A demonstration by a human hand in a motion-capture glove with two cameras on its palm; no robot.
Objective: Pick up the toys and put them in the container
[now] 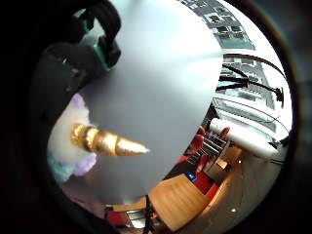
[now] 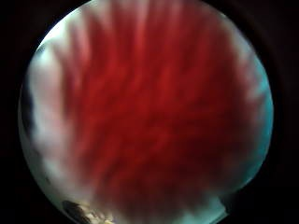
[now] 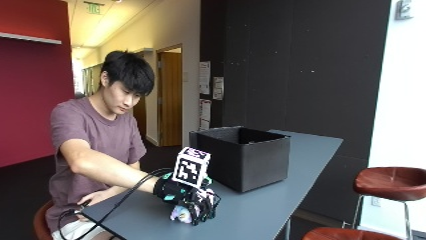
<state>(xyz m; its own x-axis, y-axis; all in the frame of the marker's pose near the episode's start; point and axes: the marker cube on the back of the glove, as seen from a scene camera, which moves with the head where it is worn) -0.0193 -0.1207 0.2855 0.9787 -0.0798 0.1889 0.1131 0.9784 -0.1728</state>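
Note:
A plush unicorn (image 3: 180, 214) lies on the grey table (image 3: 266, 200) near the person. It is white with pastel tufts (image 1: 73, 139) and a gold horn (image 1: 109, 142) that points out over the tabletop (image 1: 156, 73). My gloved right hand (image 3: 190, 196) is on top of it, fingers curled down around it. Red fuzzy plush (image 2: 149, 112) fills the thumb side palm view, right up against the palm. The black box container (image 3: 243, 155) stands open-topped on the table just beyond the hand, a little to the right.
The bare left hand (image 3: 100, 196) rests at the table's near corner. Brown stools (image 3: 393, 180) stand to the right of the table. The table's long edge (image 3: 299, 192) runs on the right side.

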